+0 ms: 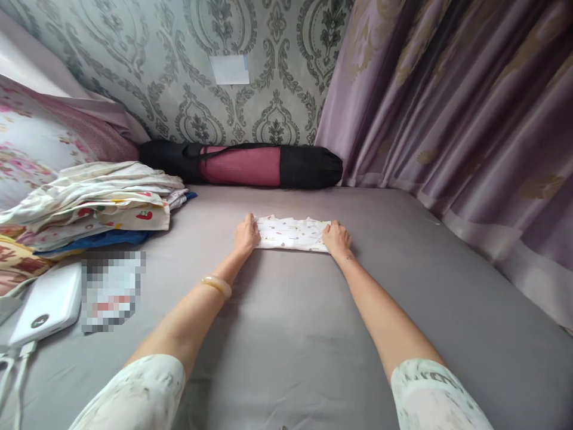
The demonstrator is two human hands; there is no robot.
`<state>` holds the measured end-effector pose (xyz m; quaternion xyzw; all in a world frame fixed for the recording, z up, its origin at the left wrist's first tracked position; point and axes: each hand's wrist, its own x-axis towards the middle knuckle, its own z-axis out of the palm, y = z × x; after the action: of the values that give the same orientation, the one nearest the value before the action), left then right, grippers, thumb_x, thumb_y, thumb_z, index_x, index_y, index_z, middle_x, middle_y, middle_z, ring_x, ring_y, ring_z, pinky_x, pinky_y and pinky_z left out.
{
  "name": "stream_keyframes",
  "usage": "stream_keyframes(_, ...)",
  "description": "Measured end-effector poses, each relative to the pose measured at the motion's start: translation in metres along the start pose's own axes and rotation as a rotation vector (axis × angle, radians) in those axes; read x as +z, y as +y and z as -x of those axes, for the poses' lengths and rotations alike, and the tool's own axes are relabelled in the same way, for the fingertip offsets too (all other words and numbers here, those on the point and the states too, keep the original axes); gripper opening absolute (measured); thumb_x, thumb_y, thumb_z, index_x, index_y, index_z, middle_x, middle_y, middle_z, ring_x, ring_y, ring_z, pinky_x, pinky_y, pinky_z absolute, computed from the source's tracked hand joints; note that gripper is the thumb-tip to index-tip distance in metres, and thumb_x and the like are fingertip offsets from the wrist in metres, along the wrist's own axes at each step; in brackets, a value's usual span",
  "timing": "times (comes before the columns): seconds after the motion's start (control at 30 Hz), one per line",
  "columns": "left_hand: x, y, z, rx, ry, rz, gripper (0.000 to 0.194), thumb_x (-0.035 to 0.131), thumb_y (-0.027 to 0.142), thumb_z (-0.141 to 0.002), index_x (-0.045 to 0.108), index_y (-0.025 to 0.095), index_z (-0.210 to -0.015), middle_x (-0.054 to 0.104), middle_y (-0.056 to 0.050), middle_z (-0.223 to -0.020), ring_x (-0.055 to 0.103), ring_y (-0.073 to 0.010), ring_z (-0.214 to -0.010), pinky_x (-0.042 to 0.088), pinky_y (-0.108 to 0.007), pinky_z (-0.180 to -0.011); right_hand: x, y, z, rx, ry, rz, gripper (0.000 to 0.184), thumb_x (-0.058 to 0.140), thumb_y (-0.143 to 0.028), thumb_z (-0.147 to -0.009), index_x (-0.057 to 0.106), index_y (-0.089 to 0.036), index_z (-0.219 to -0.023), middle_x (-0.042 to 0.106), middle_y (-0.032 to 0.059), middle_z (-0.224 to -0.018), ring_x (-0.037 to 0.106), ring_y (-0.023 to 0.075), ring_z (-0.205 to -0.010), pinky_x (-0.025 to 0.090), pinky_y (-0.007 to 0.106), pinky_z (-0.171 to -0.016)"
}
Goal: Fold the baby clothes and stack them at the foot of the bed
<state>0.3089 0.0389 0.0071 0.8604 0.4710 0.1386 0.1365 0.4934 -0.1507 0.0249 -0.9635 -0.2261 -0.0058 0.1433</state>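
Observation:
A white cloth [292,233] with a small scattered print lies folded into a wide, low strip in the middle of the grey sheet [286,334]. Its upper edge looks ruffled. My left hand [246,235] is closed on the strip's left end, a pale bangle [216,287] around that forearm. At the opposite end, the fingers of my right hand [338,237] are curled around the cloth's edge. Both arms reach straight forward, and the cloth is stretched between the hands. I cannot tell what kind of garment or cloth it is.
Folded clothes [107,200] are piled at the left. In front of them sit a white power bank [48,303] with cables and a blurred-out packet [113,292]. A black and pink roll bag [242,165] lies along the wall; a purple curtain [447,107] hangs at right.

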Motion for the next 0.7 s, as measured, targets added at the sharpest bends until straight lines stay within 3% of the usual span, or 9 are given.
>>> stream_keyframes(0.1, -0.007, 0.002, 0.002, -0.026, 0.03, -0.01, 0.039, 0.038, 0.031, -0.097, 0.047, 0.017, -0.133, 0.062, -0.019, -0.114, 0.063, -0.0288, -0.105, 0.047, -0.037, -0.087, -0.007, 0.001, -0.002, 0.018, -0.059, -0.032, 0.034, 0.037, -0.027, -0.098, 0.058, -0.01, -0.119, 0.066, 0.0219, -0.112, 0.065, 0.0307, -0.104, 0.048, 0.038, -0.084)
stream_keyframes(0.2, -0.013, 0.008, 0.009, 0.039, 0.125, -0.057, 0.041, 0.038, 0.035, -0.098, 0.051, 0.014, -0.13, 0.058, -0.02, -0.123, 0.056, -0.0311, -0.115, 0.045, -0.041, -0.095, -0.014, -0.007, 0.004, -0.03, 0.026, -0.013, 0.037, 0.034, -0.024, -0.097, 0.056, -0.008, -0.123, 0.062, 0.0242, -0.121, 0.061, 0.0321, -0.111, 0.046, 0.04, -0.089)
stream_keyframes(0.3, -0.011, 0.023, 0.018, 0.305, 0.111, -0.102, 0.043, 0.033, 0.035, -0.099, 0.051, 0.014, -0.132, 0.054, -0.016, -0.136, 0.046, -0.0297, -0.129, 0.036, -0.042, -0.107, -0.012, -0.025, 0.018, -0.321, 0.111, 0.023, 0.043, 0.029, -0.022, -0.098, 0.054, -0.008, -0.13, 0.053, 0.0216, -0.137, 0.049, 0.0317, -0.128, 0.038, 0.043, -0.103)
stream_keyframes(0.37, -0.006, 0.034, 0.024, 0.47, 0.018, -0.134, 0.046, 0.03, 0.035, -0.1, 0.048, 0.015, -0.138, 0.049, -0.012, -0.144, 0.035, -0.0286, -0.139, 0.027, -0.043, -0.115, -0.005, -0.038, 0.028, -0.586, 0.027, 0.028, 0.048, 0.029, -0.024, -0.097, 0.048, -0.011, -0.14, 0.043, 0.0144, -0.15, 0.034, 0.0284, -0.14, 0.025, 0.044, -0.114)
stream_keyframes(0.43, 0.001, 0.042, 0.027, 0.531, -0.067, -0.165, 0.05, 0.026, 0.036, -0.101, 0.044, 0.016, -0.142, 0.043, -0.01, -0.15, 0.026, -0.0292, -0.145, 0.018, -0.048, -0.118, 0.003, -0.048, 0.036, -0.738, -0.084, 0.037, 0.053, 0.029, -0.026, -0.097, 0.039, -0.014, -0.148, 0.033, 0.0082, -0.157, 0.02, 0.0255, -0.147, 0.012, 0.045, -0.119)
stream_keyframes(0.53, 0.009, 0.046, 0.028, 0.527, -0.133, -0.185, 0.053, 0.021, 0.038, -0.101, 0.041, 0.017, -0.145, 0.039, -0.008, -0.154, 0.021, -0.0296, -0.147, 0.013, -0.052, -0.119, 0.012, -0.055, 0.039, -0.743, -0.196, 0.053, 0.057, 0.025, -0.029, -0.097, 0.032, -0.015, -0.152, 0.027, 0.0056, -0.16, 0.015, 0.025, -0.148, 0.005, 0.049, -0.12)
stream_keyframes(0.7, 0.011, 0.04, 0.029, 0.522, -0.188, -0.175, 0.056, 0.018, 0.042, -0.101, 0.033, 0.02, -0.15, 0.032, -0.008, -0.158, 0.017, -0.0296, -0.148, 0.014, -0.057, -0.117, 0.016, -0.052, 0.037, -0.703, -0.241, 0.049, 0.058, 0.023, -0.034, -0.098, 0.029, -0.021, -0.154, 0.023, 0.0027, -0.161, 0.016, 0.0257, -0.148, 0.011, 0.054, -0.118)
